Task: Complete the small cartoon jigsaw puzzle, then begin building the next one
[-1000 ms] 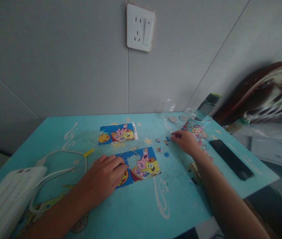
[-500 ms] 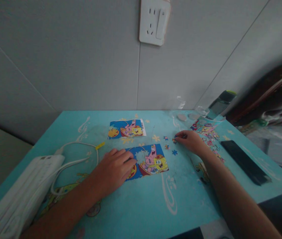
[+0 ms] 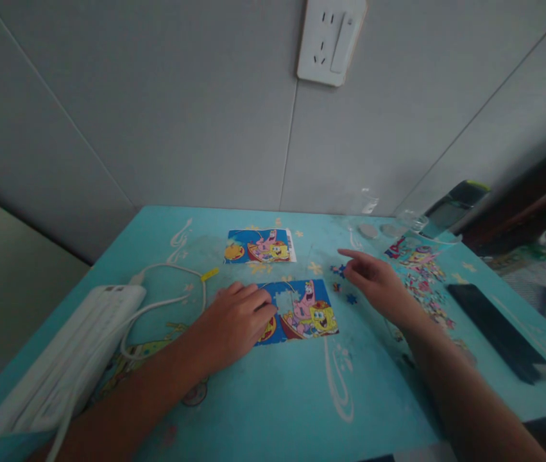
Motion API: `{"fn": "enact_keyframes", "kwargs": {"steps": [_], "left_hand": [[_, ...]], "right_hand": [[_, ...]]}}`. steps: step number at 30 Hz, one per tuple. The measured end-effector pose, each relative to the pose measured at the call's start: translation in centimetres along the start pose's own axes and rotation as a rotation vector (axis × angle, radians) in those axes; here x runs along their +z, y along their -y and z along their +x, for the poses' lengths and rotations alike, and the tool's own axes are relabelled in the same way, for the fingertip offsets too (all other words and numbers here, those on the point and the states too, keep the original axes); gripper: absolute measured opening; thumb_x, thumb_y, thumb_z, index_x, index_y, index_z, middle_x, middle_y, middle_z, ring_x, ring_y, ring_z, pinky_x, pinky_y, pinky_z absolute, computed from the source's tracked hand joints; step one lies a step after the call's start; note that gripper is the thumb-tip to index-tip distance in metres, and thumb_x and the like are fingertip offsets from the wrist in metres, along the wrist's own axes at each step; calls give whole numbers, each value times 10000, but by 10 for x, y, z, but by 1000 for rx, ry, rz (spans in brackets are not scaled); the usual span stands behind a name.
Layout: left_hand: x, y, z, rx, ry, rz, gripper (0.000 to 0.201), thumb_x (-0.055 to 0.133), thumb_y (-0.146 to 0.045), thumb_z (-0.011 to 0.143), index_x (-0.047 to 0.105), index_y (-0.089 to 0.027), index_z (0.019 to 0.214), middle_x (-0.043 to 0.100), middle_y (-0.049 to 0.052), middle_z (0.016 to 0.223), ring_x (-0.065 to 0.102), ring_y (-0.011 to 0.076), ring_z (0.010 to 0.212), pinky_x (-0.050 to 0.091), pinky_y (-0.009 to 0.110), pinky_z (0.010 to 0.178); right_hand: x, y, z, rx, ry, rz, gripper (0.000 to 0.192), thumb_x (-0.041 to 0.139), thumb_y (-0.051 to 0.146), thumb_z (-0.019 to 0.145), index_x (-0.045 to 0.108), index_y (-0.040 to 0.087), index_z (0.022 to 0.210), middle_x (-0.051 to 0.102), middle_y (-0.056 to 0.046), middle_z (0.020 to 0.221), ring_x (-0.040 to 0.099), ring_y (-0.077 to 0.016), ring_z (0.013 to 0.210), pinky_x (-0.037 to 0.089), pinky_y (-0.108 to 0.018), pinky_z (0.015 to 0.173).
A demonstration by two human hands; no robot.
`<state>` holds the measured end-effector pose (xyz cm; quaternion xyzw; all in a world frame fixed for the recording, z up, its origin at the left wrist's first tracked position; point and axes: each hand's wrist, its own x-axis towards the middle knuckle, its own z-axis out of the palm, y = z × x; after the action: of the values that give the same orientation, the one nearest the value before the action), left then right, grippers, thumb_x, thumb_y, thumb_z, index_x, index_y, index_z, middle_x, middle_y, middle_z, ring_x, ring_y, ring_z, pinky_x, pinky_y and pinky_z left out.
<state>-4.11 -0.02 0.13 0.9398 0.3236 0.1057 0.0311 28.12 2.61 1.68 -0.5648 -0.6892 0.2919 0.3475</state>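
A partly assembled jigsaw puzzle (image 3: 321,321) with cartoon figures lies mid-table, and the turquoise tabletop shows through a gap in its upper part. My left hand (image 3: 241,321) rests on its left end, fingers lying over the edge and hiding that side. To the right, my right hand (image 3: 373,279) hovers by several loose puzzle pieces (image 3: 351,299), its index finger stretched out and thumb apart. Nothing shows between those fingers. Behind the puzzle lies a picture card (image 3: 259,246) with the same scene.
A white power strip (image 3: 68,356) with a white cable (image 3: 157,301) occupies the left side. Beyond my right hand are a heap of puzzle pieces (image 3: 429,289), a dark flat strip (image 3: 501,333) and clear plastic containers (image 3: 412,221). A wall socket (image 3: 331,42) is above.
My right hand's index finger has straightened and lifted off the piece it was touching, and that piece sits nearer another. My left hand stays on the puzzle. The view has turned slightly left.
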Motion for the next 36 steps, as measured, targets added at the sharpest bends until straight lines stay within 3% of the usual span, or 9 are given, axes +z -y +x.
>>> {"fn": "enact_keyframes", "kwargs": {"steps": [3,7,10,14,19,25,36], "left_hand": [[-1,-1,1,-9,8,-1,178,524,-206,981,673,-213,1077,640,51,1034,542,213,943,342,374,796],[-2,-2,2,-14,20,6,174,531,-207,978,670,-214,1082,640,47,1028,539,214,935,338,377,796],[-2,-2,2,-8,23,12,175,524,-207,982,663,-212,1088,636,47,1031,534,214,931,334,377,792],[-3,-3,1,-10,35,21,151,529,-225,985,661,-210,1055,633,43,1017,530,217,931,329,379,791],[-5,-3,2,-6,46,27,118,551,-227,974,657,-207,1024,629,33,1008,531,215,928,326,378,785],[-7,-3,2,2,40,32,124,543,-224,976,659,-200,1014,627,37,1003,531,211,916,329,376,779],[-7,-4,3,-32,81,23,137,537,-236,981,660,-209,1035,627,35,1021,533,212,936,337,376,794]], "right_hand": [[22,19,-12,-11,111,142,276,614,350,907,744,201,1099,698,-47,897,630,-171,790,507,-310,712],[48,32,-23,66,218,249,238,669,331,878,750,203,1061,717,-28,831,635,-162,724,514,-301,675],[61,35,-28,83,221,149,219,695,303,868,756,214,1059,736,-22,843,640,-159,709,506,-294,661],[72,36,-32,-72,209,-21,183,707,246,877,765,242,1050,741,-21,915,653,-162,782,498,-299,728],[77,35,-29,-220,201,-156,128,775,236,836,753,234,961,704,-12,853,611,-179,831,448,-323,789],[70,31,-27,-221,180,-194,225,798,288,817,729,241,1026,684,-21,901,598,-195,861,429,-338,795],[74,33,-26,-279,233,-271,180,756,290,857,747,260,1034,653,-17,869,586,-188,828,404,-338,771]]}}
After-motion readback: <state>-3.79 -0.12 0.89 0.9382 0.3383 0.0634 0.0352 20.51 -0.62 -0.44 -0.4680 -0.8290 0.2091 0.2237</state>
